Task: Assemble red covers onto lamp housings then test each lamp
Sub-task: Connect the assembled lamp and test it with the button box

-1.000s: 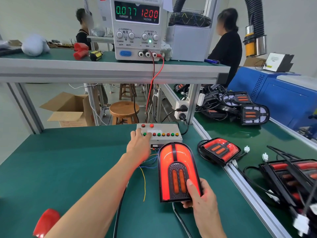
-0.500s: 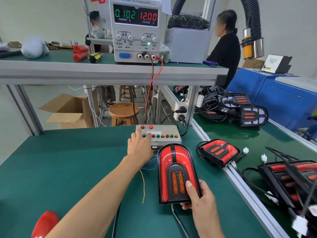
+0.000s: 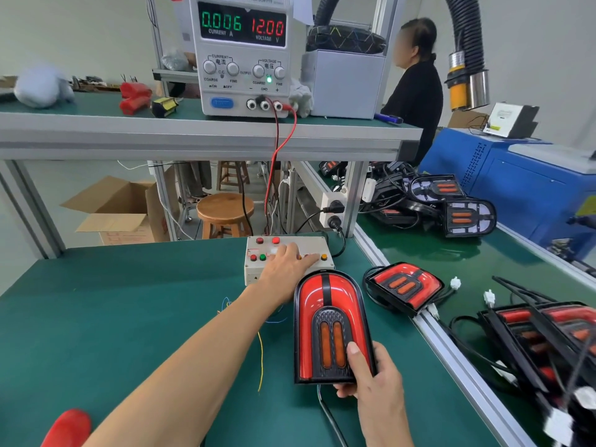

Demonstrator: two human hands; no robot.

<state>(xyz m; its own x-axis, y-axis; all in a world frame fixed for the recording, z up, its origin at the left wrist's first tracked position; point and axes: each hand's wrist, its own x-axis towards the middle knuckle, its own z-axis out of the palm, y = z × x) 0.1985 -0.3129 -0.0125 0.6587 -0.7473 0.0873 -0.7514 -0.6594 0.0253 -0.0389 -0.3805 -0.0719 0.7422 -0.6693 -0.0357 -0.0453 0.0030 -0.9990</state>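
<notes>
A: Fingers [image 3: 308, 260] of the left hand [image 3: 283, 269] lie straight along the button row of the switch box [image 3: 258, 272]; the right hand [image 3: 371, 379] grips the lamp [image 3: 329, 327] at its near edge, thumb on the face. The lamp sits just in front of the box, and I count the box as our landmark.

B: What could go wrong?

A: I'd judge a wrong button likely, since flat fingers span several at once. The lamp's cord [image 3: 329, 414] could also tug loose if the lamp gets tipped.

B: And the count, biggest first?

A: One power supply [image 3: 242, 56] on the shelf above the box. One lamp under test. One covered lamp [image 3: 406, 287] right of the box, two uncovered ones [image 3: 467, 216] further right and back, more in a pile I cannot count. Visible buttons: six.
</notes>
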